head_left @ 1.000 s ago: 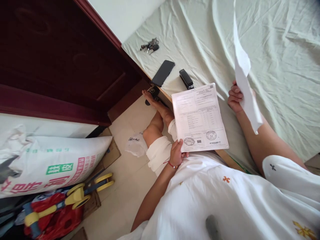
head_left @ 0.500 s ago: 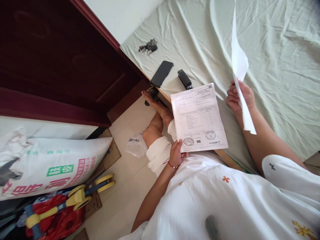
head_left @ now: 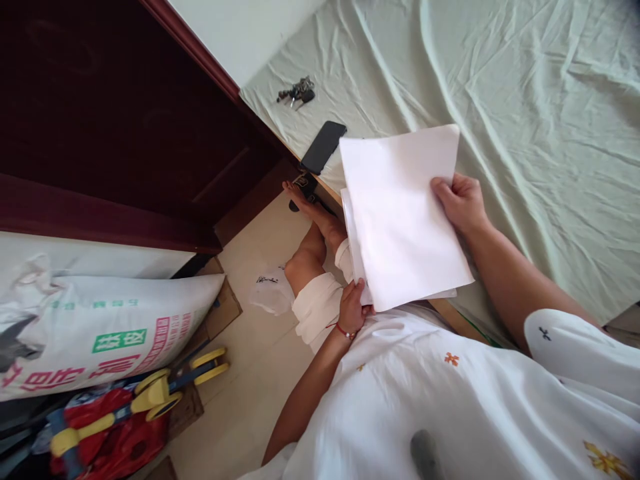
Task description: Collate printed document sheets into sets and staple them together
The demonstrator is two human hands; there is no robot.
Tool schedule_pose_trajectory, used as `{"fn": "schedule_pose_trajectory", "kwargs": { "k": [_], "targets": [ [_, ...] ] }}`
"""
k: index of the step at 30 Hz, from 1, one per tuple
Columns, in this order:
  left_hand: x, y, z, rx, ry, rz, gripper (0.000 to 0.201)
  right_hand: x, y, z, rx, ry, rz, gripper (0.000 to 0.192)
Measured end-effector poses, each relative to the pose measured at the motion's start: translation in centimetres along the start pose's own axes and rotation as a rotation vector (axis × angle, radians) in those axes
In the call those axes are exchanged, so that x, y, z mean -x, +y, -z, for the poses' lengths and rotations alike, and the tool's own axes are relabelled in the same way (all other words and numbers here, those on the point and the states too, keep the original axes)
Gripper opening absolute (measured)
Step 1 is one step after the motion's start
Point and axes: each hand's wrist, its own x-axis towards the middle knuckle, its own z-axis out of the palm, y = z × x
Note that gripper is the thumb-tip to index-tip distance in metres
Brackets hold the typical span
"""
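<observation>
A sheet of paper (head_left: 405, 213), blank on the side I see, is pinched at its right edge by my right hand (head_left: 463, 200), thumb on top. It lies over a printed document (head_left: 351, 233), of which only slivers show at the left and lower right. My left hand (head_left: 353, 308), with a red bracelet on the wrist, is closed on the document's lower left corner by my lap. Beyond the papers, a black phone (head_left: 324, 147) rests at the bed's edge. The stapler is hidden behind the blank sheet.
A bunch of keys (head_left: 299, 92) lies on the pale green bedsheet (head_left: 540, 133). To the left are a dark red wooden panel (head_left: 125, 100), a large printed sack (head_left: 120, 327) and a yellow-and-blue wheeled toy (head_left: 155, 393). On the floor sits a white plastic bag (head_left: 273, 291).
My right hand has swung the loose sheet left, from edge-on above the bed to flat over the document, covering its print and the stapler. My left hand has stayed in place.
</observation>
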Motion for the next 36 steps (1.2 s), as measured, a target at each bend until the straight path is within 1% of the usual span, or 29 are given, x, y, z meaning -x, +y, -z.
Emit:
{"fn": "schedule_pose_trajectory", "kwargs": {
  "k": [2, 4, 6, 8, 9, 11, 16, 19, 21, 24, 27, 32, 36],
  "targets": [
    [-0.1, 0.1, 0.4, -0.136, -0.002, -0.096, 0.038, 0.1, 0.3, 0.0, 0.205, -0.051, 0.049, 0.046],
    [-0.1, -0.1, 0.4, -0.185, -0.018, -0.125, 0.038, 0.1, 0.4, 0.0, 0.381, -0.059, 0.105, 0.042],
    [0.0, -0.6, 0.0, -0.128, -0.048, -0.088, 0.030, 0.2, 0.2, -0.2, 0.500, -0.049, 0.139, 0.032],
    [0.0, -1.0, -0.5, 0.016, -0.068, -0.008, 0.027, 0.4, -0.1, -0.4, 0.554, -0.042, 0.134, 0.020],
    [0.0, -1.1, -0.7, 0.094, -0.074, 0.031, 0.030, 0.5, -0.2, -0.6, 0.568, -0.042, 0.127, 0.017],
    [-0.1, -1.3, -1.0, 0.220, -0.080, 0.086, 0.037, 0.8, -0.4, -0.8, 0.582, -0.044, 0.119, 0.018],
    [-0.2, -1.2, -1.2, 0.263, -0.082, 0.122, 0.062, 1.3, -0.5, -1.2, 0.599, -0.073, 0.145, 0.021],
    [-0.2, -0.9, -1.4, 0.305, -0.087, 0.136, 0.070, 1.5, -0.5, -1.3, 0.609, -0.071, 0.149, 0.023],
    [-0.1, -0.7, -1.5, 0.311, -0.103, 0.117, 0.069, 1.7, -0.6, -1.4, 0.614, -0.060, 0.146, 0.025],
    [0.0, -0.4, -1.5, 0.296, -0.110, 0.100, 0.062, 1.8, -0.6, -1.6, 0.604, -0.054, 0.133, 0.028],
    [0.2, -0.2, -1.4, 0.280, -0.100, 0.116, 0.058, 2.0, -0.7, -1.8, 0.600, -0.055, 0.130, 0.030],
    [0.2, -0.2, -1.3, 0.269, -0.069, 0.150, 0.058, 2.1, -1.1, -1.9, 0.606, -0.051, 0.113, 0.028],
    [0.0, -0.1, -1.5, 0.270, -0.092, 0.159, 0.057, 1.7, -1.5, -1.6, 0.655, -0.034, 0.090, 0.026]
  ]
}}
